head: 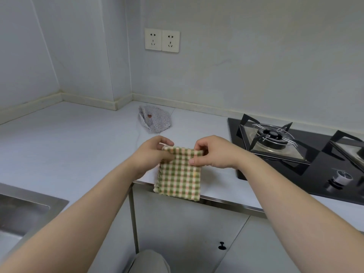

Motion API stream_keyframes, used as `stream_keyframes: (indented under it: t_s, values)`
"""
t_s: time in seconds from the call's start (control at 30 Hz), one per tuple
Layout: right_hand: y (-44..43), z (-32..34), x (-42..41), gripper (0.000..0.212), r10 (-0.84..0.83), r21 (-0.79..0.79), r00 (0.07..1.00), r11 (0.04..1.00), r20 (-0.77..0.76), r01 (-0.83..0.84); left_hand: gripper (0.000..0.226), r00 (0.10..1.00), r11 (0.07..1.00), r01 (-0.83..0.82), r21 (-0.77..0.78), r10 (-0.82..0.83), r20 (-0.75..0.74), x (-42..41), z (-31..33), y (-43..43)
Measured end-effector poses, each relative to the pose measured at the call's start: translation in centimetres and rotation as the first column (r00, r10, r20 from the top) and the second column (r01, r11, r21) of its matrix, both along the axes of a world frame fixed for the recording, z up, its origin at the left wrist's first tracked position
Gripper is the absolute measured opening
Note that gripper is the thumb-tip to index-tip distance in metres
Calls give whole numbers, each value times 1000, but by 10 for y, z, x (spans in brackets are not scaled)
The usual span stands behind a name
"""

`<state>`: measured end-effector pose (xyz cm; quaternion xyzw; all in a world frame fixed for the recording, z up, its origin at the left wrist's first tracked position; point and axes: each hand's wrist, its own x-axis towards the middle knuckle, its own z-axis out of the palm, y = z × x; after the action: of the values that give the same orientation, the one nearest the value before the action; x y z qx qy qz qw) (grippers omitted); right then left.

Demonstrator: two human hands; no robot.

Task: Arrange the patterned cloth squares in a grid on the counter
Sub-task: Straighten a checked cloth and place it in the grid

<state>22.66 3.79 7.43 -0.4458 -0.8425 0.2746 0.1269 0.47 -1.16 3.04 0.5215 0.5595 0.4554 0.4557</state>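
Observation:
A green and cream checked cloth square (pixel 180 177) hangs in the air over the front edge of the white counter (pixel 78 146). My left hand (pixel 151 154) pinches its top left corner. My right hand (pixel 212 152) pinches its top right corner, thumb in front. The cloth hangs flat and upright, its lower edge reaching past the counter's metal rim. A crumpled floral cloth (pixel 155 121) with small red and blue specks lies farther back on the counter near the wall, apart from both hands.
A black gas hob (pixel 295 154) with pan supports and a knob fills the counter's right side. A steel sink (pixel 21 209) sits at the lower left. Wall sockets (pixel 162 40) are mounted above. Cabinet doors and my knee (pixel 149 262) lie below.

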Motion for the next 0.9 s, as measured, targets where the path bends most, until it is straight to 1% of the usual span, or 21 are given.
stream_keyframes:
  t_s: [0.03,0.07,0.1,0.13,0.2,0.23,0.27,0.33,0.37,0.4,0.43,0.5,0.53,0.6,0.67,0.7,0.77,0.83,0.9]
  values:
    - [-3,7,3,30,6,9,1000,1000,4,-6,28,990,1000,22,-3,-22,137,0,5,-2]
    - [-6,14,7,32,23,8,1000,1000,7,-23,25,972,999,38,0,-37,233,0,11,-4]
    - [-11,22,9,35,54,-22,999,998,-1,-54,23,959,999,44,12,-45,281,1,16,-5]
    - [-17,30,11,35,97,-77,995,992,-20,-99,20,956,999,40,32,-48,288,2,20,-7]
    - [-28,47,13,29,163,-174,984,969,-68,-173,12,970,995,3,95,-26,241,5,27,-10]
    - [-32,54,14,26,171,-176,982,967,-77,-182,10,977,992,-21,127,-6,215,6,30,-11]
    - [-36,60,14,24,168,-136,984,975,-66,-175,9,981,987,-45,152,14,194,7,32,-12]
    - [-43,70,13,21,165,-38,986,986,6,-165,10,985,979,-90,182,60,164,7,32,-13]
    - [-44,73,14,19,175,-54,985,983,8,-174,10,984,976,-107,190,77,162,8,32,-13]
    - [-47,75,13,19,180,-106,983,978,-24,-182,10,982,974,-119,195,87,167,8,32,-13]
    - [-47,74,12,21,167,-130,985,976,-50,-172,11,981,971,-130,199,96,171,9,31,-13]
    - [-49,75,11,24,131,-59,991,990,-25,-132,11,978,966,-153,209,118,172,10,30,-13]
    - [-49,75,11,26,122,-55,992,991,-8,-123,11,979,963,-160,215,127,162,10,30,-13]
    - [-48,71,10,32,104,-133,993,985,-50,-110,11,983,957,-169,236,146,114,12,30,-14]
    - [-47,70,9,38,64,-25,998,998,-10,-64,12,982,948,-191,256,180,64,14,30,-15]
    - [-45,68,8,40,48,3,999,999,5,-48,11,979,943,-203,266,199,40,15,30,-16]
    - [-44,66,7,42,29,-58,998,998,-49,-32,9,974,931,-209,298,226,-23,17,29,-16]
    - [-44,65,7,49,20,-14,1000,1000,-20,-21,9,965,921,-213,325,251,-78,19,29,-16]
    - [-42,62,7,47,1,-35,999,999,-40,-2,9,947,907,-229,353,291,-134,20,29,-17]
